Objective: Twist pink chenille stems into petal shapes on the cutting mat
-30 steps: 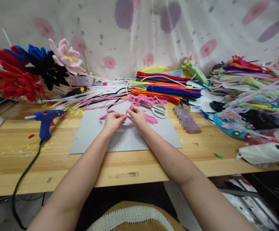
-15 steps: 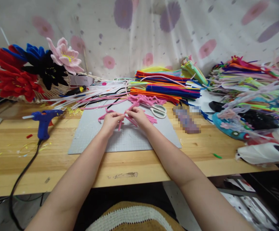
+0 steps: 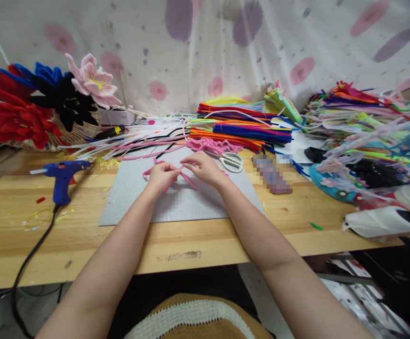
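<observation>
My left hand [image 3: 161, 178] is closed in a pinch on a pink pipe cleaner [image 3: 188, 180] above the grey cutting mat. Bent pink loops stick out to the left of that hand and between both hands. My right hand [image 3: 205, 168] is just beside it, thumb and forefinger closed on the same pink pipe cleaner, the other fingers stretched out. More pink pipe cleaners lie partly hidden behind my right hand. White-handled scissors [image 3: 231, 162] rest at the back of the cutting mat [image 3: 127, 202], beside a crinkled pink bundle [image 3: 214, 146].
A blue glue gun [image 3: 62, 181] with a black cord stands at left, near pipe-cleaner flowers [image 3: 21, 120]. Bundles of coloured pipe cleaners [image 3: 240, 127] line the back. A blurred-out object [image 3: 273, 175] lies right of the mat, and a white roll [image 3: 381, 222] sits farther right.
My right fingertips have drawn slightly up and away from my left hand, and the outer fingers are straighter. The pink pipe cleaner between the hands has turned. The view has shifted slightly.
</observation>
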A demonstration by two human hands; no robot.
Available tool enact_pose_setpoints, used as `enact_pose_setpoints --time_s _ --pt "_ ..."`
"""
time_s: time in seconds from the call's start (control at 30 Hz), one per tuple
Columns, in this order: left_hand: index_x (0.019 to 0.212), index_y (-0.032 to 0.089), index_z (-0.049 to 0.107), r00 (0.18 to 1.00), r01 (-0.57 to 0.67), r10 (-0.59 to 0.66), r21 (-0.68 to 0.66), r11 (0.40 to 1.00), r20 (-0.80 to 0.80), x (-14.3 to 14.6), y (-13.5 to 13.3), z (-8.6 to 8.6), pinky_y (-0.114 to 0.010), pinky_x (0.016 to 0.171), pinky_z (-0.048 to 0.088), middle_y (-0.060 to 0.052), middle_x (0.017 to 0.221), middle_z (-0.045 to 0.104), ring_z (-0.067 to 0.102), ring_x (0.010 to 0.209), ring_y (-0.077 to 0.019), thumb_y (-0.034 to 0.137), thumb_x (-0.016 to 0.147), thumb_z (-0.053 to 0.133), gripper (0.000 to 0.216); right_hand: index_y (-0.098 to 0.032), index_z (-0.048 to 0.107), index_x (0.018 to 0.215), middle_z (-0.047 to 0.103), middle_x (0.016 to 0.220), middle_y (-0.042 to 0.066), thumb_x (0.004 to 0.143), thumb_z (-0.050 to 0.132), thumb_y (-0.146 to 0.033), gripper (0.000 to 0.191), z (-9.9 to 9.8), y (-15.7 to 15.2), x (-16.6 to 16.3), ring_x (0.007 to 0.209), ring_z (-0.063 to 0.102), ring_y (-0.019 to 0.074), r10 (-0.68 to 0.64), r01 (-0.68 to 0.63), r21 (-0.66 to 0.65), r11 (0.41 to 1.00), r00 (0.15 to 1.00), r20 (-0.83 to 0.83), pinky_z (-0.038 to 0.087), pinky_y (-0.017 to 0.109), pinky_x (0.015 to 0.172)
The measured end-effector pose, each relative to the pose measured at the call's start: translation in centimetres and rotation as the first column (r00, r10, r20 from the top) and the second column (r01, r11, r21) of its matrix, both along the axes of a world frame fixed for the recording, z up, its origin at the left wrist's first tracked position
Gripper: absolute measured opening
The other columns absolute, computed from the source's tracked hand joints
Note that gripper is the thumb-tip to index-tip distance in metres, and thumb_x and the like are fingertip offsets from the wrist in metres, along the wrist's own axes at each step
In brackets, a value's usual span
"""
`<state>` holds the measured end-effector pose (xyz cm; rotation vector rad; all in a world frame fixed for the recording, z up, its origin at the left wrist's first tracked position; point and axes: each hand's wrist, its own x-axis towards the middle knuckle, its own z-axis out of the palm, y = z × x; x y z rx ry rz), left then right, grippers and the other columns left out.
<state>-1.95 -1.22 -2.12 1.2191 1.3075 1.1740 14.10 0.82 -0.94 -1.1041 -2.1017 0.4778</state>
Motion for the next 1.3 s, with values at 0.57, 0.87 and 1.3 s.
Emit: enact_pose_setpoints --time_s 0.57,0.87,1.3 --pt "0.054 0.014 0.054 0.862 -0.327 0.299 -0.001 0.945 0.409 1.1 0.5 -1.4 -0.021 0.055 0.044 0.004 0.053 0.055 0.051 0.051 -0.0068 0.016 0.052 0.067 0.014 -0.015 0.064 0.070 0.060 0.063 -0.001 0.075 0.054 -0.028 0.018 -2.8 -1.0 -4.3 0.057 0.051 0.0088 -0.144 -0.074 -0.462 0.884 0.897 -0.418 0.038 0.021 0.056" --pt "0.060 0.015 0.057 0.823 -0.118 0.161 -0.112 0.987 0.545 1.0 0.5 -1.2 -0.021 0.051 0.039 0.002 0.056 0.057 0.051 0.051 -0.0079 0.026 0.051 0.075 0.023 -0.013 0.063 0.071 0.057 0.059 -0.002 0.066 0.059 -0.028 0.016 -3.0 -1.0 -4.8 0.052 0.046 0.0065 -0.253 -0.200 -0.565 0.801 0.741 -0.621 0.037 0.021 0.053" --pt "0.072 0.017 0.071 0.987 0.135 -0.129 -0.062 0.989 0.094 -3.0 1.0 -0.1 -0.023 0.052 0.033 -0.003 0.066 0.063 0.048 0.058 -0.0103 0.040 0.052 0.076 0.031 -0.012 0.063 0.074 0.046 0.047 -0.005 0.068 0.058 -0.033 0.022 -1.9 -0.9 -1.9 0.044 0.037 0.0050 -0.070 -0.309 -0.576 0.757 0.838 -0.542 0.026 0.019 0.045"
